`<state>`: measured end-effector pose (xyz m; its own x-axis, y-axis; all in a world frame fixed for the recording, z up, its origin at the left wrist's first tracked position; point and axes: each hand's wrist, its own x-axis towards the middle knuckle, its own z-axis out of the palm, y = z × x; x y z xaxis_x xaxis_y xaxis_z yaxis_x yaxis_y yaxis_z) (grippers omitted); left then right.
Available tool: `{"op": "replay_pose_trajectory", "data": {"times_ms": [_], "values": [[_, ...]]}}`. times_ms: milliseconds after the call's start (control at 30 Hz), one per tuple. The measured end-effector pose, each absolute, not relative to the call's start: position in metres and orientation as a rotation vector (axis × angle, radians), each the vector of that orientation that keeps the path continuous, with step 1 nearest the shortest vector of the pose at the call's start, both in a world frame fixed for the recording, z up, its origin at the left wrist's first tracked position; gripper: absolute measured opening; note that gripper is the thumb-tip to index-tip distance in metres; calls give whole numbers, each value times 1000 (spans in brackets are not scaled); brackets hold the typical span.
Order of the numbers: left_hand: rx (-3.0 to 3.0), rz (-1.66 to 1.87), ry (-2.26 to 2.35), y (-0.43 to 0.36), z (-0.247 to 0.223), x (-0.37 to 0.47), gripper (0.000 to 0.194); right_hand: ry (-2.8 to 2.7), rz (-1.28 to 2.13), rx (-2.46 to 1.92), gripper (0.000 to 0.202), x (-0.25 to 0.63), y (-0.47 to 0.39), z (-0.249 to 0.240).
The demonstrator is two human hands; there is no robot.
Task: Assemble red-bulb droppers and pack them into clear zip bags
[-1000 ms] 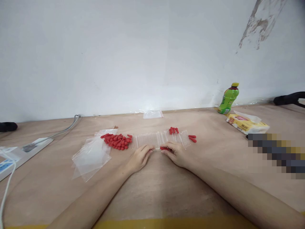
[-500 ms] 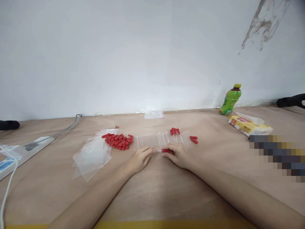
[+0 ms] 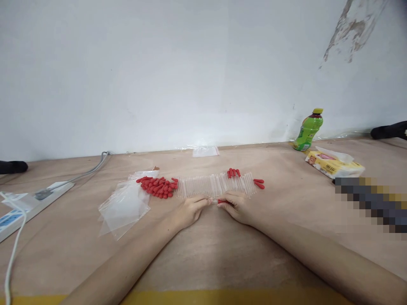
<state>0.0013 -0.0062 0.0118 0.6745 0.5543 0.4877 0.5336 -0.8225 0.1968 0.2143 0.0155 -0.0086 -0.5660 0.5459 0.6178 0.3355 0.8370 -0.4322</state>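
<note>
My left hand [image 3: 193, 210] pinches a thin clear dropper tube [image 3: 215, 202], its fingertips near the tube's middle. From the other side my right hand [image 3: 235, 206] grips a red rubber bulb [image 3: 222, 202] at the tube's right end; its fingers cover most of the bulb. Just beyond both hands lies a row of clear dropper tubes [image 3: 200, 186]. Several of these carry red bulbs [image 3: 234, 173] at their far ends, and a couple more red bulbs [image 3: 259, 183] stick out at the row's right end. A heap of loose red bulbs [image 3: 157, 187] sits left of the row.
Clear plastic bags [image 3: 127, 207] lie overlapped left of the heap, with another bag [image 3: 205, 151] by the wall. A power strip [image 3: 38, 207] with cables is at far left. To the right stand a green bottle [image 3: 308, 130] and a tissue pack [image 3: 333, 164].
Both hands have stayed nearly in place, still holding the tube and bulb. My left fingertips have come slightly closer to my right hand, and less of the red bulb shows.
</note>
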Motion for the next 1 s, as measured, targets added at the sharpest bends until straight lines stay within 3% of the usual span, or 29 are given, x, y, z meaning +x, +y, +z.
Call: {"op": "replay_pose_trajectory", "data": {"times_ms": [200, 433, 1000], "values": [[3015, 767, 993, -7, 9, 2, 29, -2283, 185, -662, 20, 213, 17, -9], [2811, 884, 1239, -9, 10, -3, 25, -2189, 301, -738, 13, 218, 18, -1], [2678, 846, 1150, -14, 12, 0, 26, -2320, 313, -642, 16, 217, 16, -3]]}}
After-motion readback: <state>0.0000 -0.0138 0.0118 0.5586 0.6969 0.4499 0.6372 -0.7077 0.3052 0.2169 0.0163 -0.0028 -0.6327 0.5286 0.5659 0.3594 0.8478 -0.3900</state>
